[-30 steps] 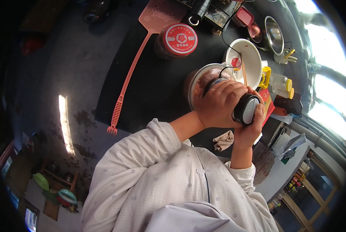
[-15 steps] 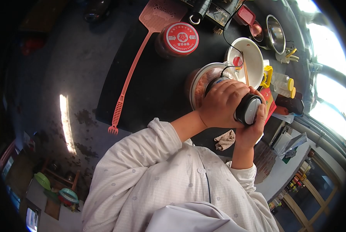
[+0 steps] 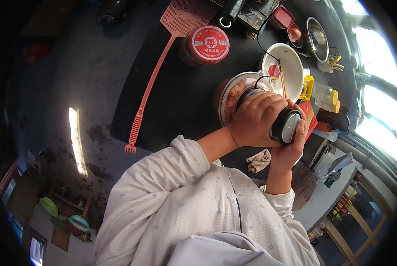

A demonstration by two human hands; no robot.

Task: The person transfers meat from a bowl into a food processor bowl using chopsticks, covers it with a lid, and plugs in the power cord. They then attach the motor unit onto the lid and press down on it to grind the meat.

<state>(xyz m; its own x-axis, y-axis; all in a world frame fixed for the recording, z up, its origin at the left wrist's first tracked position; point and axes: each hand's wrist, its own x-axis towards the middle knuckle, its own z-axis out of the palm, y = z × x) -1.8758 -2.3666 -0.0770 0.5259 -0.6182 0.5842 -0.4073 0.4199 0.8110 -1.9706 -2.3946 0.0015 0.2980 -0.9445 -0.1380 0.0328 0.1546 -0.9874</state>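
A food chopper (image 3: 288, 127) with a black and silver motor head and a power cord stands on the dark table. Its clear bowl (image 3: 225, 99) holds pinkish minced food, seen through the lid. My left hand (image 3: 256, 117) is wrapped over the side of the motor head, fingers closed on it. From the other side my right hand (image 3: 290, 148) grips the same head, thumb along its silver end. Part of the chopper is hidden beneath both hands. Just beyond it is a white bowl (image 3: 298, 66) with chopsticks (image 3: 283, 85) in it.
A red-lidded jar (image 3: 210, 43) and a pink fly swatter (image 3: 152, 80) lie left of the chopper. A crumpled cloth (image 3: 258, 160) is near the front edge. Yellow-capped bottles (image 3: 326, 97) and a steel bowl (image 3: 317, 39) stand to the right.
Both hands stay closed on the chopper's head. The whole view has shifted very slightly; the minced food in the bowl looks a little different near the lid.
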